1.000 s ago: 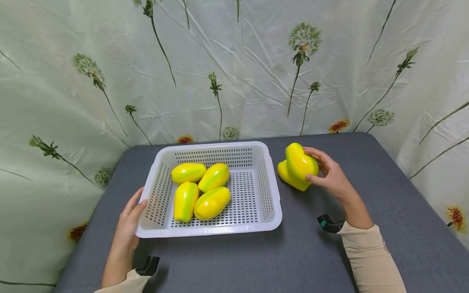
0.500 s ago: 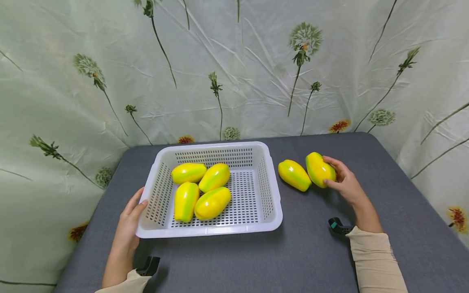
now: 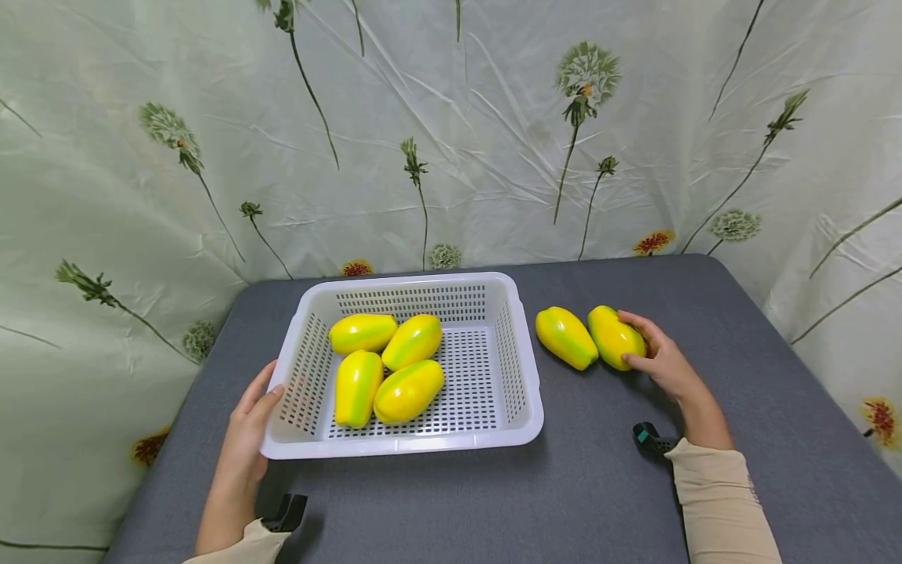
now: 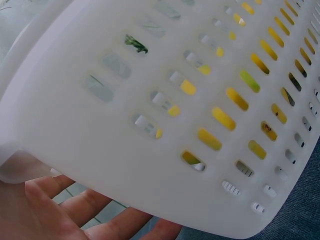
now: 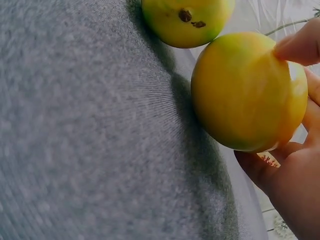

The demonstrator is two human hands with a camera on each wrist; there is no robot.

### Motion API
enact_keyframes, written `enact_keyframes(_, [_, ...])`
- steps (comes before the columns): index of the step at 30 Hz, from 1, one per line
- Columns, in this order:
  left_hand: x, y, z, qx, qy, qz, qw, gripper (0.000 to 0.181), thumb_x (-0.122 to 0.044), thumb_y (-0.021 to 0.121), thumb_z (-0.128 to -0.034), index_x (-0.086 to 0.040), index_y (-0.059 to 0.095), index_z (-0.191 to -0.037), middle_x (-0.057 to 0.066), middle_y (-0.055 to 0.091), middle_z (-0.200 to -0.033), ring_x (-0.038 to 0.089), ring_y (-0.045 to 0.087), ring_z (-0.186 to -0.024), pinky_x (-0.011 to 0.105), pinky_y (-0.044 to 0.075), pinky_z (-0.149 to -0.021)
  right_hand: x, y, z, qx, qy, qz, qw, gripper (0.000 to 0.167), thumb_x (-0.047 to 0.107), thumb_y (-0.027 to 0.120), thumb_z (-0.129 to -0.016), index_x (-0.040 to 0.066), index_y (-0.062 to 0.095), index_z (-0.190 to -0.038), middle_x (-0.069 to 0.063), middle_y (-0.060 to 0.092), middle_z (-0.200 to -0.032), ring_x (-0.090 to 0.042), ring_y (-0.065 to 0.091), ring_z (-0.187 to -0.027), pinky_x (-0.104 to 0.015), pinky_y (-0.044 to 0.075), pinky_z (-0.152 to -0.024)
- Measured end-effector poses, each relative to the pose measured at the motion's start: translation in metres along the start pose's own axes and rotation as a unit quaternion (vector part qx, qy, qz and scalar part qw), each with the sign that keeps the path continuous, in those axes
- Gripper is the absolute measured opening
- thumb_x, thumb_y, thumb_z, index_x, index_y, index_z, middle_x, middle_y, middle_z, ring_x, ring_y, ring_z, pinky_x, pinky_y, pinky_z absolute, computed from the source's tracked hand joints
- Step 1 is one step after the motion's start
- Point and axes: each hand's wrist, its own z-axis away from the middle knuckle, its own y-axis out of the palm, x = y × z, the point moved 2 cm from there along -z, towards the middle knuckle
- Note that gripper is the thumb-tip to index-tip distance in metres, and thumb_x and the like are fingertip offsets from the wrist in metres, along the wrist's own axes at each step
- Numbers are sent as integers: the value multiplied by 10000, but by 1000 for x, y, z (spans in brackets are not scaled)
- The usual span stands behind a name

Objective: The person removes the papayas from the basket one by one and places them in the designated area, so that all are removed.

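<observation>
In the head view my left hand (image 3: 248, 423) grips the left rim of a white perforated plastic basket (image 3: 292, 446), thumb over the edge. The left wrist view shows its fingers (image 4: 86, 205) below the rim, outside the wall. Several glossy yellow-green papayas lie together in the basket's left half, such as one in front (image 3: 409, 392). To the right of the basket, my right hand (image 3: 665, 364) holds a papaya (image 3: 613, 338) between thumb and fingers, down at the tabletop. Just left of it lies another papaya (image 3: 566, 338); the two touch or nearly touch.
A dark grey cloth covers the table (image 3: 451, 509). Behind it hangs a pale curtain (image 3: 493, 157) printed with dandelions and flowers, close to the table's back edge. A black wrist device (image 3: 651, 440) sits by the right sleeve.
My right hand has moved the papaya from on top of the other one to the right and lowered it to the table beside it. The left hand and basket stay still.
</observation>
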Motion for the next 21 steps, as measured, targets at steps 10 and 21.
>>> enact_keyframes(10, [2,0,0,-33,17,-139,9999,548,-366,434,-940,-216,237,-1429,42,399,-1200,53,568,-837,336,507,-588,12,0,-2,-490,176,700,9962,582,-8,603,-834,32,348,-1357,-160,242,-1424,-136,191,-1299,-439,109,-1039])
enact_keyframes(21, [1,0,0,-26,9,-122,9999,570,-364,438,-939,-186,218,-1435,58,390,-1210,50,568,-831,326,505,-590,50,12,-12,-864,87,1555,9840,686,6,654,-795,8,288,-1375,-224,267,-1379,-396,161,-1280,-626,94,-957])
